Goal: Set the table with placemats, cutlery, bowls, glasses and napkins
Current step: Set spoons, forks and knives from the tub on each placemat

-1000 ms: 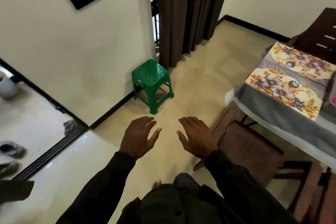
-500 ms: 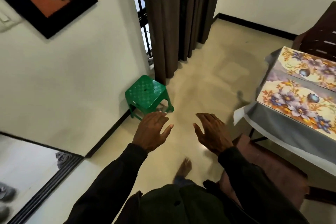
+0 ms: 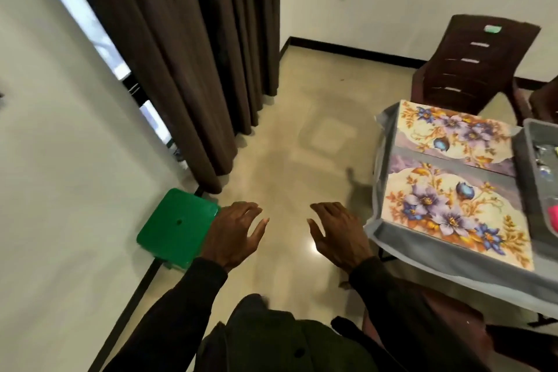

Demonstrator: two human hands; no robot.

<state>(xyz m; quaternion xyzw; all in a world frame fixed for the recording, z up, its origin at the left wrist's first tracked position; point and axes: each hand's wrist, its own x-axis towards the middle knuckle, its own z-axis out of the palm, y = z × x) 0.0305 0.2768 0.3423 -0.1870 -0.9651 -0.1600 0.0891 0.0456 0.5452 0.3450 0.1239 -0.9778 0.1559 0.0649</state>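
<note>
Both of your hands hang empty over the glossy beige floor (image 3: pixel 302 145) at lower centre. Your left hand (image 3: pixel 234 232) and right hand (image 3: pixel 339 235) are palm down with fingers spread, just as half a second ago. Your view has swung right since then. The wall picture has left the upper left, and the green stool (image 3: pixel 175 226) has slid to the lower left, where you see its smooth square plastic top from above. More of the table (image 3: pixel 437 257) shows at the right, draped in grey cloth. A translucent grey bin (image 3: pixel 531 142) has come in at the right edge. The near placemat (image 3: pixel 453 214) and far placemat (image 3: pixel 453 133) lie flat side by side on the cloth, rectangular and printed with purple flowers. Behind them stands a dark slatted plastic chair (image 3: pixel 471 63). A brown pleated curtain (image 3: pixel 181 54) hangs in the upper left.
</note>
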